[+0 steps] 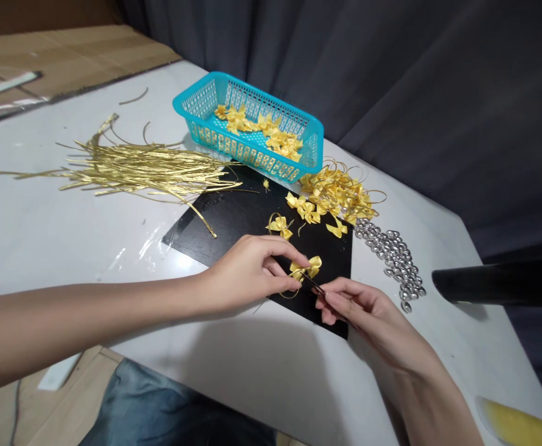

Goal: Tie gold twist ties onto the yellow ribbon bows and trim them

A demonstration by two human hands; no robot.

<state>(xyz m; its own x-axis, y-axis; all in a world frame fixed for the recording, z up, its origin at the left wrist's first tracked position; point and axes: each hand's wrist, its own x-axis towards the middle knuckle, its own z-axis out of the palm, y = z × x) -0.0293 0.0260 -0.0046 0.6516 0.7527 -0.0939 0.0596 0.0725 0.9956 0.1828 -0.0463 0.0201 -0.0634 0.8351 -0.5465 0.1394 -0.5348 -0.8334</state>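
Observation:
My left hand [252,269] pinches a yellow satin ribbon bow [315,265] between thumb and fingers, with a loop of gold cord [290,293] hanging at it. Closed in the fingers of my right hand [354,303] is a pair of slim dark tweezers [316,285], whose tip touches the middle of the bow. Both hands are over a black mat [233,217]. Just beyond them on the mat lie a bow with a cord loop [280,227] and a loose bow [337,228].
A turquoise basket [252,158] holding several yellow bows stands at the back. To its left lies a bundle of gold cords [145,167]; to its right, a pile of looped bows [340,192]. Silver beads [398,260] are spread near a black cylinder [498,284] at the right.

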